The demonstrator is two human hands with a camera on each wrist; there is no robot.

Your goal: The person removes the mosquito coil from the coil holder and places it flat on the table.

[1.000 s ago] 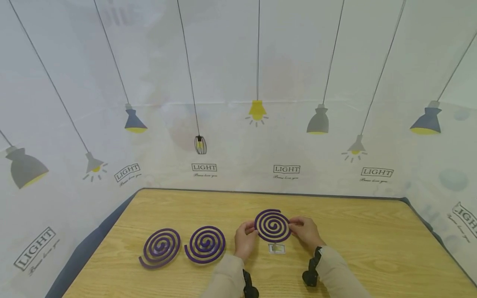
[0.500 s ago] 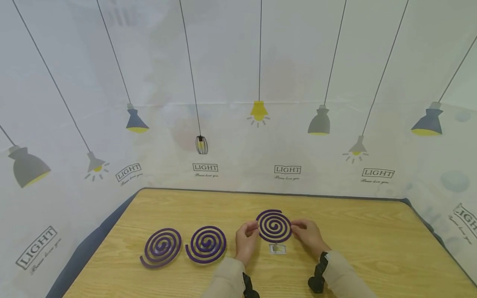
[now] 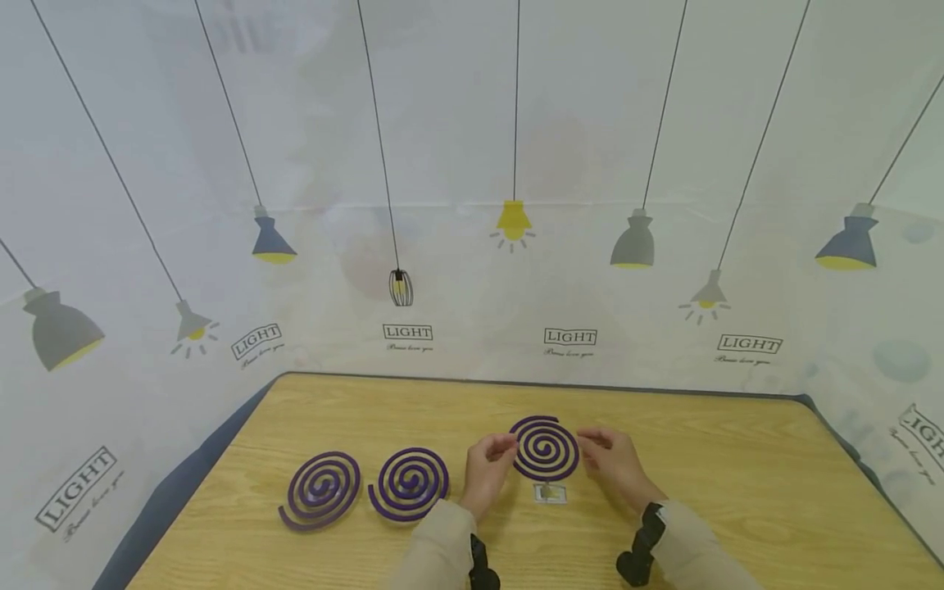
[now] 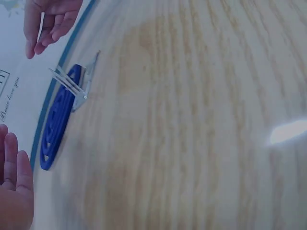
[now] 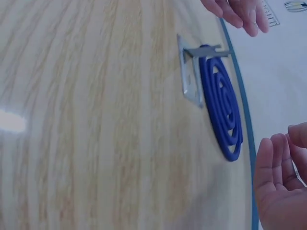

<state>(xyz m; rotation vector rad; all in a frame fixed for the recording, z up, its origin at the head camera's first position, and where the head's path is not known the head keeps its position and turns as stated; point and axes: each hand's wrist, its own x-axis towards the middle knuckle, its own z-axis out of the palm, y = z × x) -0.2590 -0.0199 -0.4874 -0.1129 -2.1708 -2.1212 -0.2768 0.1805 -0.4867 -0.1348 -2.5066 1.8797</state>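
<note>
Clearly, neither hand grips anything: the left hand (image 3: 487,475) and right hand (image 3: 615,469) flank the near coil (image 4: 59,117) with loosely bent fingers, apart from it in the wrist views. That coil is propped on a small metal stand (image 5: 197,51), whose flat base sits on the wooden table (image 3: 737,492). To the left, a second coil (image 3: 413,482) and a third coil (image 3: 323,489) sit side by side, both purple. Beige sleeves (image 3: 701,545) cover the forearms, and beyond the table rises a pale wall (image 3: 442,164) printed with lamps.
</note>
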